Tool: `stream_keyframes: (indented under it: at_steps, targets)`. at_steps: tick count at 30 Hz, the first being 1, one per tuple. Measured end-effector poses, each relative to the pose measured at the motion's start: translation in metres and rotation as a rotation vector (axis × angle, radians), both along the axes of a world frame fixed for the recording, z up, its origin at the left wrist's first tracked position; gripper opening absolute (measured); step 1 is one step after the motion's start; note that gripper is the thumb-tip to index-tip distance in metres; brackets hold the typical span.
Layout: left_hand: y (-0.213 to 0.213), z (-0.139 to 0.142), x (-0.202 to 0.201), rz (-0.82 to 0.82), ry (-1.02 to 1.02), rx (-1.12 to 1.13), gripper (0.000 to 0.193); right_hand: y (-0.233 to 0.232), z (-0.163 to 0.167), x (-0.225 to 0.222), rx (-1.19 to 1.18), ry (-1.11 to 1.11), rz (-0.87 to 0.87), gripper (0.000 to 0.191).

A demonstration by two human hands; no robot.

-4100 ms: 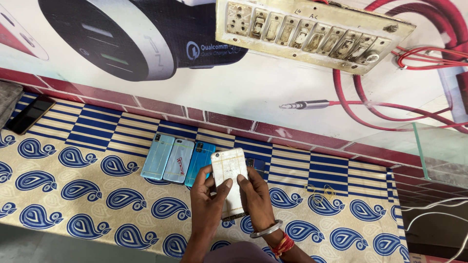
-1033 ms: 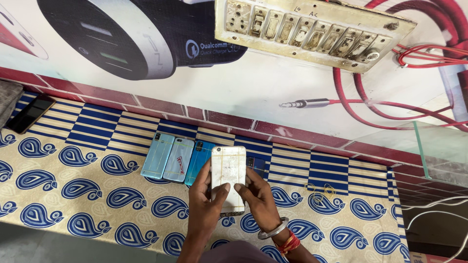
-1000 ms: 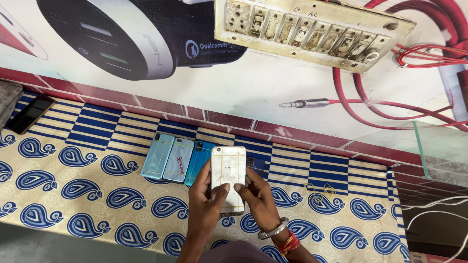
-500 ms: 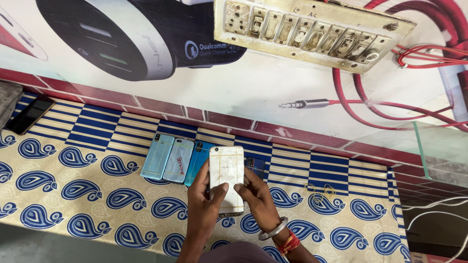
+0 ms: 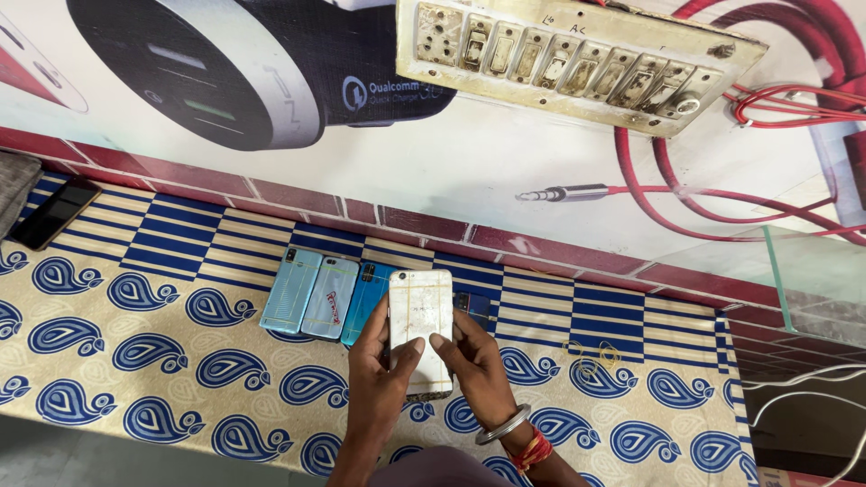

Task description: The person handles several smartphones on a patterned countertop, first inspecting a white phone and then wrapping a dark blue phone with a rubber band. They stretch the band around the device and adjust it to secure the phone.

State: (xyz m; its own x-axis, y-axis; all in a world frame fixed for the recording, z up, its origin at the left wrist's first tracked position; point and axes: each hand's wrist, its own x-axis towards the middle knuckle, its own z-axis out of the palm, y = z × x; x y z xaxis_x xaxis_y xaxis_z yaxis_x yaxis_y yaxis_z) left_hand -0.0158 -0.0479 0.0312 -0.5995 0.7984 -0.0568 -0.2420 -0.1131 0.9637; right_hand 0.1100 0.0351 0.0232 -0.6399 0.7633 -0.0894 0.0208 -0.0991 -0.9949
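Both hands hold one white phone point(image 5: 419, 317), back side up, above a blue and cream paisley cloth point(image 5: 153, 361). My left hand point(image 5: 383, 377) grips its left edge with the thumb lying on the back. My right hand point(image 5: 476, 361) holds the right edge, thumb also pressed on the back; a metal bangle and red thread sit on that wrist. Just behind the held phone, a row of phones lies on the cloth: a light blue one point(image 5: 290, 290), a pale grey-blue one point(image 5: 329, 297), a bright blue one point(image 5: 367, 298) and a dark blue one point(image 5: 475, 308), partly hidden.
A black phone point(image 5: 54, 213) lies at the far left edge. On the wall above, a worn switchboard point(image 5: 577, 63) with red cables point(image 5: 722, 194). A glass panel point(image 5: 812, 280) stands at the right, with rubber bands point(image 5: 591, 356) on the cloth near it.
The white phone has shifted slightly in my hands and my thumbs have adjusted on its back. The phones on the cloth have not moved.
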Motion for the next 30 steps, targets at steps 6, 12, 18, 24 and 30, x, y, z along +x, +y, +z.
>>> stream_keyframes:
  at_steps: [6,12,18,24,30]
  targets:
    - [-0.003,-0.004,-0.002,-0.003,-0.054,0.057,0.067,0.0,0.0,-0.003,-0.032,0.013,-0.006,0.046]
    - [-0.012,-0.016,-0.012,-0.075,0.023,0.07,0.064,0.0,-0.001,-0.003,-0.031,0.053,0.025,0.048]
    - [-0.016,-0.021,-0.016,-0.101,0.066,0.067,0.063,-0.002,0.02,-0.006,-0.019,-0.09,-0.008,0.049]
    - [-0.017,-0.022,-0.016,-0.062,-0.003,0.077,0.067,-0.001,0.023,-0.005,-0.274,0.031,-0.18,0.039]
    - [-0.017,-0.026,-0.011,-0.045,-0.027,0.033,0.066,0.008,-0.008,0.0,-0.171,0.077,-0.181,0.024]
